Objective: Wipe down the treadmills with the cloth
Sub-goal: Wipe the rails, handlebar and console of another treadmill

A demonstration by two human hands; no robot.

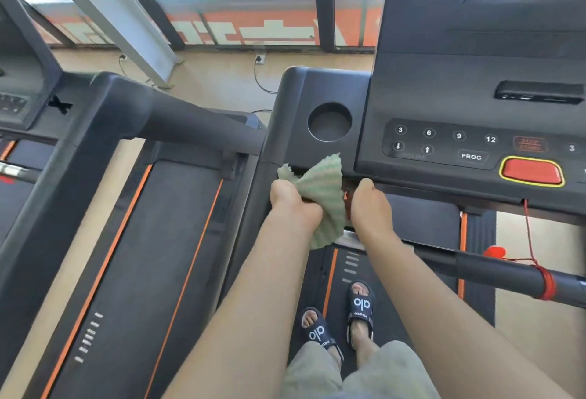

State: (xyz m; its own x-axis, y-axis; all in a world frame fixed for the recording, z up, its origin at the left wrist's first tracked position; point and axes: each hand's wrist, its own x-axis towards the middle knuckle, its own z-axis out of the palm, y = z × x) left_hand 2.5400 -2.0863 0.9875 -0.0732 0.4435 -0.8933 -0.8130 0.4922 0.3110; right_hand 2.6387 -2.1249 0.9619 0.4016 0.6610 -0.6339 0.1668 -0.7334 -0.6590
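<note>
I stand on a black treadmill whose console (444,106) fills the upper right, with a round cup holder (329,121) and a row of buttons. A green striped cloth (323,189) hangs bunched just below the console's front edge, left of centre. My left hand (290,200) grips the cloth's left side with closed fingers. My right hand (369,205) is closed at the cloth's right edge; its fingers are hidden from me, so whether it holds the cloth or the bar behind it is unclear. A second treadmill (152,240) stands to the left.
A red stop button (531,171) sits on the console, with a red safety cord (529,233) tied to the black handrail (507,271) at right. My feet in dark slides (360,313) stand on the belt. Windows and wall sockets lie ahead.
</note>
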